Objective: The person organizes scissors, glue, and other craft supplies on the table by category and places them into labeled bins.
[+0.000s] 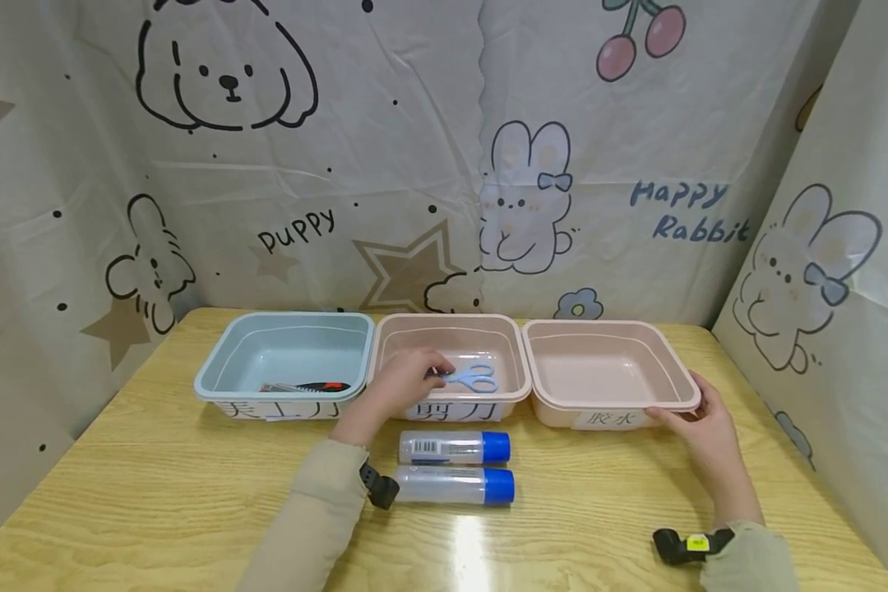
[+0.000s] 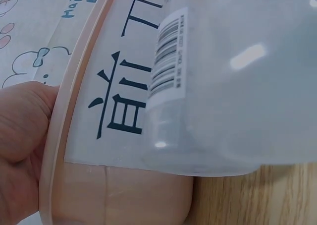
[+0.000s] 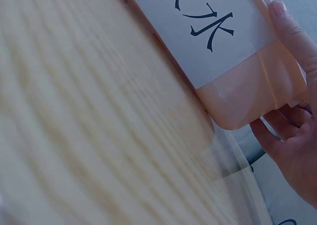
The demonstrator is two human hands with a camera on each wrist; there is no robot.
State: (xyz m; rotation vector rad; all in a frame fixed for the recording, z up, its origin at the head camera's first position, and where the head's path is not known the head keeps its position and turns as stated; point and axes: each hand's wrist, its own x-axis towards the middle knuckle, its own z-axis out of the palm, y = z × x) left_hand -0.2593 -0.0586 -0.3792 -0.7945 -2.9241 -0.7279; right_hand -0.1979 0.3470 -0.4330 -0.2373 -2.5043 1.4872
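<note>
Inside the middle pink bin (image 1: 529, 362), my left hand (image 1: 407, 378) pinches the blade end of light-blue scissors (image 1: 478, 378), whose handle loops point right. The left wrist view hides the fingertips behind the bin's wall. My right hand (image 1: 710, 419) grips the front right corner of the right pink bin (image 1: 617, 403). In the right wrist view its thumb (image 3: 292, 34) lies along the rim and the other fingers curl round the end. Two clear glue bottles with blue caps, a rear one (image 1: 451, 447) and a front one (image 1: 451, 485), lie sideways before the middle bin.
A light-blue bin (image 1: 281, 325) on the left holds at least one utility knife (image 1: 324, 386) with black and orange parts. All three bins stand in a row, with paper labels on their fronts. Behind the wooden table (image 1: 155, 485) hangs a printed cloth (image 1: 385, 164).
</note>
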